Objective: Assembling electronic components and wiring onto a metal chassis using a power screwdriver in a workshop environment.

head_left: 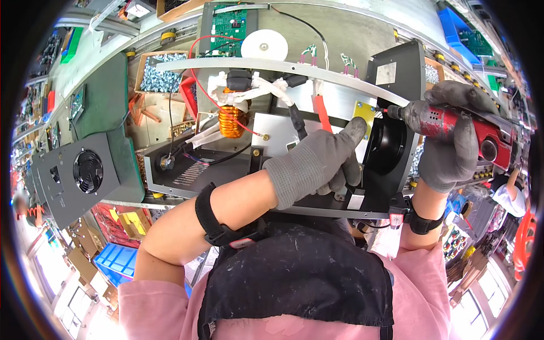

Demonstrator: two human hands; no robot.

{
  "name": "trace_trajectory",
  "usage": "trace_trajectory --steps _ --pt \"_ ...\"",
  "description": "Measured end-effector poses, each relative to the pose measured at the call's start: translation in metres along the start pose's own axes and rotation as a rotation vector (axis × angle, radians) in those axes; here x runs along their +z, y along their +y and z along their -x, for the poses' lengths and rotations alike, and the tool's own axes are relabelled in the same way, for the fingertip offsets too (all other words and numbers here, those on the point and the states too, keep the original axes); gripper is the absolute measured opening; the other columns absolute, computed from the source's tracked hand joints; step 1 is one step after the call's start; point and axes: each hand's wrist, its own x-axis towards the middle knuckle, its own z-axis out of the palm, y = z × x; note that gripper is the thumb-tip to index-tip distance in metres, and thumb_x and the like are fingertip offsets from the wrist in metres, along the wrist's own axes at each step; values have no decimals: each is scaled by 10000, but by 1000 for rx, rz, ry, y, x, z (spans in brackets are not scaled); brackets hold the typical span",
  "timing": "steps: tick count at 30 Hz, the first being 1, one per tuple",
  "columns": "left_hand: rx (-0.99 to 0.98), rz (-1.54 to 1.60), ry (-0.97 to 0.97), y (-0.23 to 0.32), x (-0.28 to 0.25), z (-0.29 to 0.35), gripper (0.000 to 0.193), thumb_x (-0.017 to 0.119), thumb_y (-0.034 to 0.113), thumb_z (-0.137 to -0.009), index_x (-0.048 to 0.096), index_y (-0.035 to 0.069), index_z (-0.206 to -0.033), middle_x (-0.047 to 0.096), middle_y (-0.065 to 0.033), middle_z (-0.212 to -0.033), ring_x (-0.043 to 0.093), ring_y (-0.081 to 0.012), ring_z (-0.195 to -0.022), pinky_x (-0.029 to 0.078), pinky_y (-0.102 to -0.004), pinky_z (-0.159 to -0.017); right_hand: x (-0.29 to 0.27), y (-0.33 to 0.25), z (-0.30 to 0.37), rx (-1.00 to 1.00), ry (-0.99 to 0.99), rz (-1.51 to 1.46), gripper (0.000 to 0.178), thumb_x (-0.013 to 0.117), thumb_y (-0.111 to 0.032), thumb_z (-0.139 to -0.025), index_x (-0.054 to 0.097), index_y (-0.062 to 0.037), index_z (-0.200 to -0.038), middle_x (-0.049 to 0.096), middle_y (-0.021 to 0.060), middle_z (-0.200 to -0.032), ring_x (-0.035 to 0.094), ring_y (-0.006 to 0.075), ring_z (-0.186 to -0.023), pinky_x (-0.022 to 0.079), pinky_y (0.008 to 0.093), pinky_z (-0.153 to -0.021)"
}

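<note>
An open metal chassis (266, 212) lies before me, with a copper-wound coil (231, 122), white-wrapped cables and a black round fan (389, 140) inside. My left hand (317, 161), in a grey glove, reaches into it with fingers curled and the thumb at a yellow plate (363, 116). What those fingers hold, if anything, is hidden. A red sleeved cable (322, 113) runs down beside this hand. My right hand (447, 161), also gloved, grips a red and black power screwdriver (439, 122). Its tip points left, close to the yellow plate's right edge.
A box of screws (164, 73) and a green circuit board (229, 28) stand beyond the chassis, near a white disc (264, 45). A dark panel with a fan (79, 175) leans at the left. Blue crates (116, 263) sit lower left.
</note>
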Motion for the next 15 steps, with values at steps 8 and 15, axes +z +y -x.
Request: trace_trajectory --steps 8,15 --pt "7 17 -21 0 -1 2 736 288 609 -908 601 4 -630 454 -48 -455 413 -116 -389 339 -244 -389 3 7 -7 -40 -151 -78 403 598 -194 -753 536 -13 -1107 607 170 -909 585 289 -850 465 413 -791" --pt "1 18 6 -2 0 0 726 299 602 -911 601 6 -627 456 -47 -456 413 -114 -388 336 -240 -390 2 10 -8 16 -184 -149 309 611 -196 -783 529 -25 -1027 595 147 -830 572 276 -801 466 411 -754"
